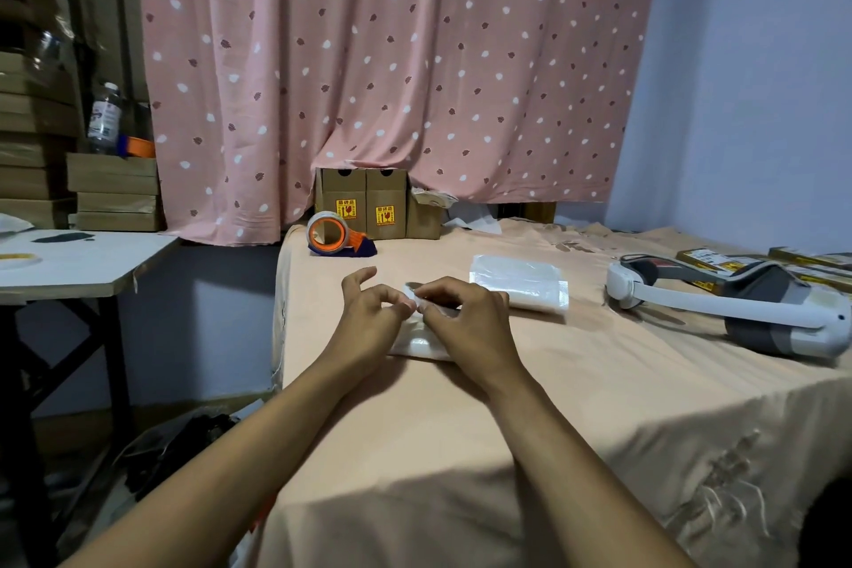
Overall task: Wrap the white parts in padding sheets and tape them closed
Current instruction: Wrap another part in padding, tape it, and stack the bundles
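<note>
Wrapping looks partly done: the white bundle (420,344) lies on the peach cloth (461,429), the left hand (369,314) and right hand (465,321) both pinch its folded sheet, and the tape roll (328,234) sits well apart, so taping is not yet done.

Yellow stickers (346,210) on the two cardboard boxes (333,189) carry red characters — too small to read.

Left hand (369,319) and right hand (466,324) hide most of the padded bundle (420,347).
</note>
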